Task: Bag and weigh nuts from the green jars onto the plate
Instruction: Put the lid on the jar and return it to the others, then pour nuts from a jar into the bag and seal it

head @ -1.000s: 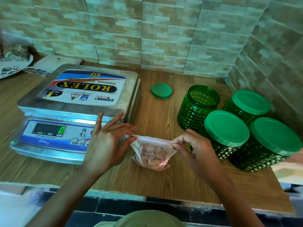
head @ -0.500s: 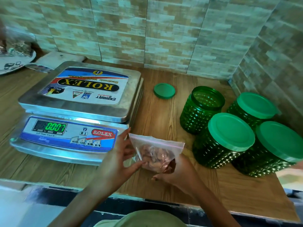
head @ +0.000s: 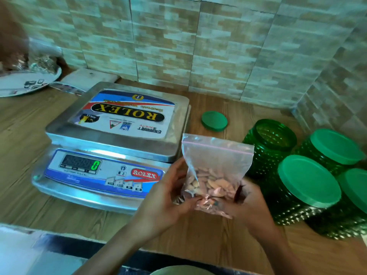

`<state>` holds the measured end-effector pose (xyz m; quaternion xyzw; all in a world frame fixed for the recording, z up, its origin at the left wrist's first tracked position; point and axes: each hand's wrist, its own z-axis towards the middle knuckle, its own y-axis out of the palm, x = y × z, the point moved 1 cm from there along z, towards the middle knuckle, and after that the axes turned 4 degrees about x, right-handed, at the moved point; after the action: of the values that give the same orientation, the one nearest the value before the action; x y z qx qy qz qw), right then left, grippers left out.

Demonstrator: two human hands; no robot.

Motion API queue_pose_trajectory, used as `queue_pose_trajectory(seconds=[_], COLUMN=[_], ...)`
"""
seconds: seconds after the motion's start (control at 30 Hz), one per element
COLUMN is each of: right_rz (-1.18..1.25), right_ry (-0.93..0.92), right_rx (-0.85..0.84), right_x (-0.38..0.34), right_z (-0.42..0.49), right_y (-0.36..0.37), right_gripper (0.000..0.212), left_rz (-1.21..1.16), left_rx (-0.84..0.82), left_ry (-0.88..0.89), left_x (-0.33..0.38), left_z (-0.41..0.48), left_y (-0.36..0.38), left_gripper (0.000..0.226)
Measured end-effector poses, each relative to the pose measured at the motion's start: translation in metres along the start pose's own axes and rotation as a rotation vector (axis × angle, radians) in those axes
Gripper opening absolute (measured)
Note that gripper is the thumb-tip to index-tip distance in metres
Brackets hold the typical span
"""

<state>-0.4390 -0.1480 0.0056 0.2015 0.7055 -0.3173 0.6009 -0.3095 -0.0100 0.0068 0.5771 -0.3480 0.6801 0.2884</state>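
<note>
A small clear zip bag of nuts (head: 214, 167) stands upright in front of me, its pink seal line at the top. My left hand (head: 168, 197) grips its lower left side and my right hand (head: 248, 201) cups its bottom right corner. The steel weighing scale (head: 119, 135) lies just left of the bag, its display reading 0. An open green jar (head: 268, 141) stands right behind the bag, with its loose lid (head: 214, 121) flat on the counter. A white plate (head: 25, 84) holding wrapped items sits at the far left.
Three closed green jars (head: 309, 183) crowd the right end of the wooden counter (head: 23, 124), against the tiled wall corner. A flat pale board (head: 91, 78) lies behind the scale. The counter's front edge runs just below my wrists.
The bag was held by its top while lying low on the counter. Both hands have shifted to its bottom and raised it upright. The scale display went back to a single 0.
</note>
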Motion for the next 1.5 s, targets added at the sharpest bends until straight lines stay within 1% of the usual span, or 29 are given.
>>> queue_pose_trajectory(seconds=[0.07, 0.13, 0.2, 0.27, 0.4, 0.47, 0.5, 0.57, 0.6, 0.7, 0.77, 0.8, 0.87, 0.93, 1.0, 1.07, 1.17, 1.3, 1.4, 1.5], right_rz=[0.05, 0.11, 0.182, 0.225, 0.115, 0.053, 0.015, -0.098, -0.16, -0.357, -0.443, -0.475, -0.543, -0.627, -0.692, -0.706, -0.75, -0.814, -0.8, -0.784], right_ry=[-0.022, -0.064, -0.113, -0.157, -0.264, -0.314, -0.338, -0.376, -0.39, -0.381, -0.382, -0.382, -0.387, -0.39, -0.418, -0.491, -0.49, -0.467, -0.459, -0.488], right_rx=[-0.018, -0.037, -0.041, -0.048, 0.029, 0.038, 0.04, 0.049, 0.059, 0.086, 0.13, 0.155, 0.191, 0.244, 0.343, 0.415, 0.424, 0.393, 0.399, 0.406], right_x=[-0.02, -0.04, -0.059, -0.074, -0.092, -0.099, -0.101, -0.101, -0.102, -0.104, -0.102, -0.102, -0.102, -0.101, -0.102, -0.102, -0.099, -0.098, -0.099, -0.097], right_z=[0.005, 0.012, 0.025, 0.041, 0.091, 0.114, 0.122, 0.136, 0.138, 0.143, 0.146, 0.146, 0.144, 0.141, 0.134, 0.127, 0.122, 0.12, 0.114, 0.102], right_y=[0.012, 0.03, 0.051, 0.072, 0.124, 0.147, 0.154, 0.167, 0.172, 0.185, 0.191, 0.194, 0.196, 0.2, 0.203, 0.206, 0.209, 0.208, 0.207, 0.203], right_gripper=[0.047, 0.049, 0.051, 0.05, 0.067, 0.08, 0.085, 0.087, 0.085, 0.067, 0.052, 0.047, 0.043, 0.041, 0.036, 0.029, 0.024, 0.027, 0.029, 0.028], left_rz=[-0.042, -0.056, -0.08, -0.072, 0.044, 0.069, 0.075, 0.099, 0.112, 0.183, 0.34, 0.483, 0.769, 0.881, 0.916, 0.889, 0.888, 0.879, 0.879, 0.822], left_rx=[-0.019, -0.007, 0.026, 0.071, 0.171, 0.189, 0.19, 0.175, 0.155, 0.1, 0.069, 0.057, 0.055, 0.04, 0.027, 0.054, 0.106, 0.106, 0.133, 0.163], left_ry=[-0.002, -0.011, -0.025, -0.034, -0.007, -0.029, -0.045, -0.073, -0.089, -0.109, -0.093, -0.081, -0.057, -0.012, 0.124, 0.276, 0.393, 0.415, 0.465, 0.471], left_x=[0.007, 0.012, 0.017, 0.023, 0.03, 0.024, 0.019, 0.007, 0.002, -0.006, -0.007, -0.006, 0.001, 0.007, 0.011, 0.01, -0.002, -0.007, -0.01, -0.013], left_z=[0.008, 0.017, 0.029, 0.044, 0.083, 0.102, 0.11, 0.125, 0.13, 0.141, 0.146, 0.149, 0.147, 0.14, 0.127, 0.115, 0.111, 0.113, 0.109, 0.094], left_y=[-0.017, -0.04, -0.068, -0.094, -0.154, -0.178, -0.187, -0.205, -0.212, -0.225, -0.229, -0.232, -0.236, -0.243, -0.248, -0.25, -0.251, -0.25, -0.253, -0.259], left_gripper=[0.073, 0.079, 0.089, 0.09, 0.076, 0.074, 0.076, 0.092, 0.091, 0.067, 0.052, 0.053, 0.068, 0.078, 0.073, 0.058, 0.039, 0.039, 0.041, 0.048])
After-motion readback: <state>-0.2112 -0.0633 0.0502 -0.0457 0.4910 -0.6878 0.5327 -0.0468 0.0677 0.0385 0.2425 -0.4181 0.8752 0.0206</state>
